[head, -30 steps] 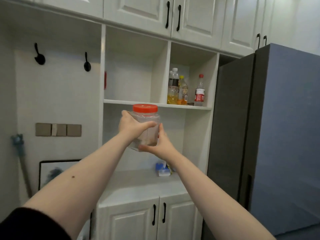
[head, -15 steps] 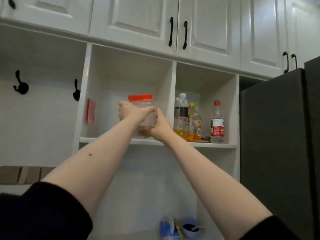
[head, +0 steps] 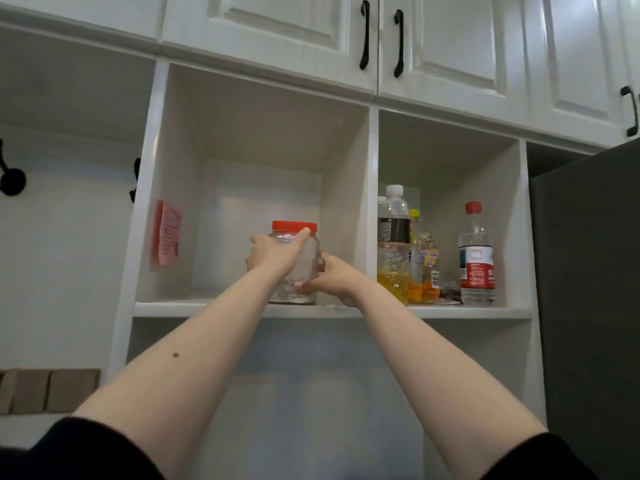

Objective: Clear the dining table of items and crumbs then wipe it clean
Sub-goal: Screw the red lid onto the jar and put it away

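The clear plastic jar with a red screw lid [head: 294, 268] stands upright, its long axis vertical and the lid on top, with its base on the white shelf [head: 166, 309] of the left open cabinet compartment, toward that compartment's right side. Both arms reach up and forward, nearly straight, with dark sleeves at the bottom edge of the view. The left hand [head: 272, 256] wraps the jar's left side and front from the near side, thumb stretched up to just under the lid; its grip is closed on the jar. The right hand [head: 332, 277] cups the jar low on its right side, its grip also holding the jar, with the thumb across the lower front. Beyond the right hand, past the white divider [head: 372, 209], three plastic bottles [head: 394, 244] stand upright in the next compartment, well apart from the jar. Left of the left hand, a pink paper note [head: 167, 232] is stuck to the compartment's side wall.
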{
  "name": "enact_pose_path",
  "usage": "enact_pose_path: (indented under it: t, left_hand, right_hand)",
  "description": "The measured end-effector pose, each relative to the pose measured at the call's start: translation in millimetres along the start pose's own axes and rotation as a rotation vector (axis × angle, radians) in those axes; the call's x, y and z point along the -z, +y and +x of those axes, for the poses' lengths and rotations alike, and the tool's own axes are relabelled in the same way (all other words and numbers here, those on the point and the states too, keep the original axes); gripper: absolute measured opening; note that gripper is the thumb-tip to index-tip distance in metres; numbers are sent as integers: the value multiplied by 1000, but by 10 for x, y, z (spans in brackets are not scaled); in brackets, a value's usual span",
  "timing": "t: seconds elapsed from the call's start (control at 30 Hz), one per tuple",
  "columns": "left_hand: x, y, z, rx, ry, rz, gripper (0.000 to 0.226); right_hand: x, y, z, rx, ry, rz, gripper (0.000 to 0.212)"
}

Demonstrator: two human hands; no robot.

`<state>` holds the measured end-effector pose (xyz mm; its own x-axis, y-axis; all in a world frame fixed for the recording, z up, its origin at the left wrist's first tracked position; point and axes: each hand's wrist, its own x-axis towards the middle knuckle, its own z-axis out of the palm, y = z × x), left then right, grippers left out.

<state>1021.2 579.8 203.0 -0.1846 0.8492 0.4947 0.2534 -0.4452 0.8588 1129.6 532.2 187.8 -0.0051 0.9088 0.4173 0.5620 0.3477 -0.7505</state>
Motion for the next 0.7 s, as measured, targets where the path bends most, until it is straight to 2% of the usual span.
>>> enact_pose_path:
  t: [0.1,0.2,0.33,0.53,0.7]
  left_hand:
    - [-35,-138,85,-70,-2,12,57]
    - [-115,-251,153,-125,-26,23,43]
    - [-259,-319,163,-173,-67,7,38]
    - [-344,-355,165,-178,-190,-6,35]
    - [-362,-364,138,-187,-300,82,35]
  right_hand:
    - [-21,80,164,-60,63,15,58]
    - [-64,145,263,-100,220,-89,48]
    - [-106,196,287,-99,343,-194,37]
    - [-91,289,315,-114,462,-304,45]
    - [-109,327,274,-110,525,-336,46]
